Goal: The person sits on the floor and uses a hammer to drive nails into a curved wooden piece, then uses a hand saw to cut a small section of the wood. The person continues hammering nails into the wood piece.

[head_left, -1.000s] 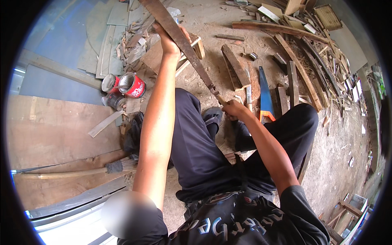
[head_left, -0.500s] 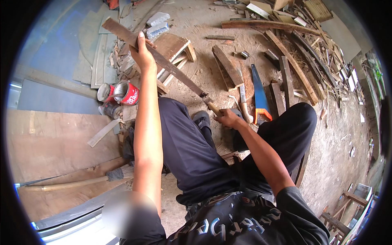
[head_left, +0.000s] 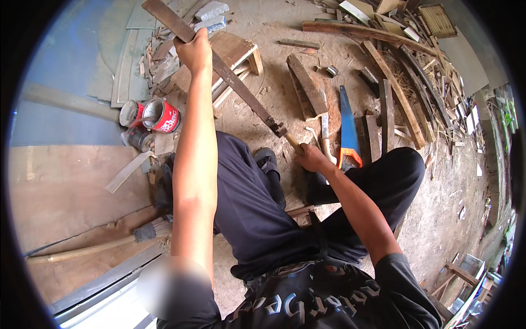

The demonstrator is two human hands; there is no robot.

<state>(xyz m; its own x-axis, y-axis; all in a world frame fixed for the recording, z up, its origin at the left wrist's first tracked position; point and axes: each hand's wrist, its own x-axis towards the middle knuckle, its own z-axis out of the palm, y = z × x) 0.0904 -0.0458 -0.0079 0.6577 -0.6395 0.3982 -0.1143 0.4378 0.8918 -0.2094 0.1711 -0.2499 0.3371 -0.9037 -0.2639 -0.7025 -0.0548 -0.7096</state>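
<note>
Your left hand (head_left: 194, 54) grips the upper part of a long brown blade (head_left: 241, 89) slanting ahead of you; your right hand (head_left: 316, 159) is closed round its pale handle (head_left: 294, 143). You're apparently steadying it; shifting it calls for both together.

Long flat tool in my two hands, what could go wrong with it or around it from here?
Your left hand is on the bare brown length of the long flat tool, so it might get cut if that edge is sharp; I can't tell whether it is. Also, the blue saw with the orange handle lies on the ground close to your right leg, so shifting that leg could bump it.
</note>
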